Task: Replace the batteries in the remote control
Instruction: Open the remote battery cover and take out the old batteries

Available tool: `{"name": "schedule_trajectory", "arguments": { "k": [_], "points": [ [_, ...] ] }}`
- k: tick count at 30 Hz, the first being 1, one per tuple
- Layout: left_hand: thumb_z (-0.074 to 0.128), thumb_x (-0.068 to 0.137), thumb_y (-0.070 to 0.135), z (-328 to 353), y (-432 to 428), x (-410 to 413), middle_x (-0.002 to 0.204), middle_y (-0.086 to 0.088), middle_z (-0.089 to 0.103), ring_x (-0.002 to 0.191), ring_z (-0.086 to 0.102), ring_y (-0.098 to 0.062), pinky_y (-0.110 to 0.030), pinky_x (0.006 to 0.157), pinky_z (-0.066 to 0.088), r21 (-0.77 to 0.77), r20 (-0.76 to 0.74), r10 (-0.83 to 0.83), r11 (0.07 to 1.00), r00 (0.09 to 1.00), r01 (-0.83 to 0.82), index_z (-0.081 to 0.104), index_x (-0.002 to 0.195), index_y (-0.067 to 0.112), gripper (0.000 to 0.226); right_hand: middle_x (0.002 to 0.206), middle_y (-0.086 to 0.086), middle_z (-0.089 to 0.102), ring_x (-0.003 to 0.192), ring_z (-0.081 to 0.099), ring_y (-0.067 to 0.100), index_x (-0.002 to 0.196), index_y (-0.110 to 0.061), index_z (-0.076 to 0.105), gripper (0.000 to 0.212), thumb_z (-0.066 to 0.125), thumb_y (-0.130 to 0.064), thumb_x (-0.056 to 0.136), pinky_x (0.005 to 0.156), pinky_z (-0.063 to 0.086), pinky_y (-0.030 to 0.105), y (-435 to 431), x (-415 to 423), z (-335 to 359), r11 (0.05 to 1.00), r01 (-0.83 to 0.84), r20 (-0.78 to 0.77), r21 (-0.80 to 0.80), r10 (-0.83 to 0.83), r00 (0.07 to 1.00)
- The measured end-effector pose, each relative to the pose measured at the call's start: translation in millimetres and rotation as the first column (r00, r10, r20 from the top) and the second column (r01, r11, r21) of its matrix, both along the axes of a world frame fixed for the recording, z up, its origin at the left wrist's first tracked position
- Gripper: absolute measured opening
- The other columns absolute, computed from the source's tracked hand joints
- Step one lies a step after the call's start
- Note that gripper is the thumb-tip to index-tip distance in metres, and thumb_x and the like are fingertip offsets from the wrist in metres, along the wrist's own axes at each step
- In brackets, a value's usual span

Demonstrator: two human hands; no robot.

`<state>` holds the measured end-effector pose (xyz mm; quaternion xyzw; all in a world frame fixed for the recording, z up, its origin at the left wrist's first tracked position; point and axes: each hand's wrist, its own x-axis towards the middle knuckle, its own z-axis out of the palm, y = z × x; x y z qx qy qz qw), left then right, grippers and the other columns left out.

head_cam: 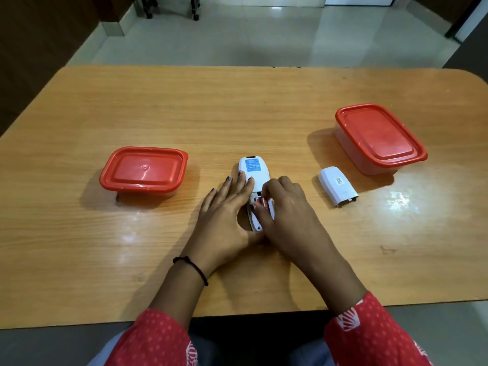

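Close to the person, two hands meet on one white remote control (254, 178), lying face down mid-table, its long side running from 6 to 12 o'clock. One left hand (227, 207) presses flat on it, fingers spread. One right hand (285, 207) pinches a red battery (260, 201) in the open slot; how many batteries, I cannot tell. One battery cover (336, 186) lies off at 3 o'clock. Farther out sit two red-lidded boxes, the left box (144, 170) at 9 o'clock, the right box (380, 137) at 2 o'clock.

Red sleeves (369, 334) w/ small white dots & white print patches; thin black thread band (192, 268) on left wrist.
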<state>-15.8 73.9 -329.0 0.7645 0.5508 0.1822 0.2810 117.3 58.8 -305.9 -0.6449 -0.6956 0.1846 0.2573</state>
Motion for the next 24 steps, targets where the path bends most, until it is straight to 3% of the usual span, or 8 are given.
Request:
{"name": "schedule_trajectory", "arguments": {
  "k": [3,5,7,9,14,17,19,24],
  "points": [
    [0.053,0.062,0.065,0.9,0.1,-1.2,0.158,0.018,0.003,0.145,-0.004,-0.001,-0.025,0.117,-0.004,-0.018,0.018,-0.009,1.000,1.000,0.010,0.015,0.147,0.038,0.097,0.090,0.001,0.053,0.086,0.045,0.018,0.090,-0.011,0.053,0.006,0.058,-0.012,0.087,0.071,0.033,0.024,-5.8,2.5,5.0,0.998,-0.025,-0.091,0.065,0.031,0.995],
    [0.059,0.066,0.063,1.4,0.3,-1.3,0.158,0.018,0.003,0.145,-0.005,-0.002,-0.025,0.117,-0.004,-0.019,0.024,-0.021,1.000,0.999,0.022,0.015,0.147,0.037,0.096,0.082,0.000,0.057,0.071,0.048,0.010,0.083,-0.013,0.053,0.011,0.059,-0.004,0.084,0.063,0.034,0.018,-12.5,3.6,8.9,0.996,-0.021,-0.154,0.088,0.035,0.987],
    [0.065,0.063,0.066,1.9,-0.1,-1.5,0.157,0.019,0.002,0.145,-0.005,-0.001,-0.024,0.116,-0.005,-0.023,0.025,-0.026,0.999,0.999,0.027,0.014,0.147,0.037,0.102,0.076,-0.004,0.062,0.060,0.051,0.003,0.084,-0.016,0.056,0.015,0.065,-0.004,0.082,0.059,0.035,0.012,-16.8,6.9,10.5,0.997,0.012,-0.251,0.074,0.007,0.968],
    [0.068,0.065,0.063,1.3,-0.7,-0.7,0.156,0.020,0.000,0.144,-0.007,0.000,-0.022,0.115,-0.007,-0.028,0.027,-0.021,0.999,0.999,0.022,0.013,0.147,0.038,0.102,0.073,-0.009,0.065,0.065,0.057,-0.001,0.089,-0.018,0.059,0.020,0.073,-0.009,0.078,0.059,0.038,0.008,-17.1,14.3,11.1,0.994,0.080,-0.323,0.071,-0.053,0.945],
    [0.069,0.063,0.065,0.4,-1.5,-2.9,0.154,0.024,-0.005,0.144,-0.008,0.001,-0.023,0.115,-0.009,-0.013,0.006,-0.025,1.000,1.000,0.025,0.010,0.146,0.039,0.105,0.066,-0.007,0.069,0.068,0.066,0.005,0.080,-0.011,0.065,0.010,0.074,-0.010,0.077,0.067,0.049,0.016,-11.2,36.2,20.9,0.966,0.228,-0.408,0.123,-0.160,0.899],
    [0.070,0.062,0.065,2.0,-2.0,-4.0,0.155,0.024,-0.006,0.143,-0.010,0.002,-0.023,0.116,-0.010,-0.037,0.026,-0.034,0.999,0.999,0.035,0.009,0.147,0.039,0.107,0.065,-0.005,0.069,0.068,0.066,0.006,0.082,-0.015,0.070,0.005,0.073,-0.016,0.079,0.071,0.051,0.024,-9.3,45.1,16.8,0.945,0.306,-0.287,0.114,-0.264,0.921],
    [0.069,0.060,0.067,3.7,-1.5,-5.4,0.155,0.024,-0.007,0.143,-0.012,0.002,-0.024,0.116,-0.010,-0.055,0.017,-0.051,0.997,0.999,0.052,0.007,0.147,0.039,0.110,0.077,0.001,0.073,0.074,0.067,0.012,0.090,-0.016,0.073,0.010,0.071,-0.017,0.080,0.074,0.052,0.030,-5.8,48.1,7.5,0.936,0.349,-0.157,0.054,-0.337,0.928],
    [0.062,0.063,0.067,6.6,-1.2,-6.2,0.152,0.028,-0.009,0.141,-0.014,0.005,-0.024,0.116,-0.010,-0.094,0.041,-0.068,0.993,0.997,0.072,0.006,0.145,0.042,0.103,0.108,0.007,0.066,0.099,0.060,0.022,0.108,-0.013,0.071,0.025,0.065,-0.020,0.085,0.078,0.041,0.027,-1.2,47.5,-5.5,0.942,0.335,0.033,-0.025,-0.334,0.942]
  ]
}}
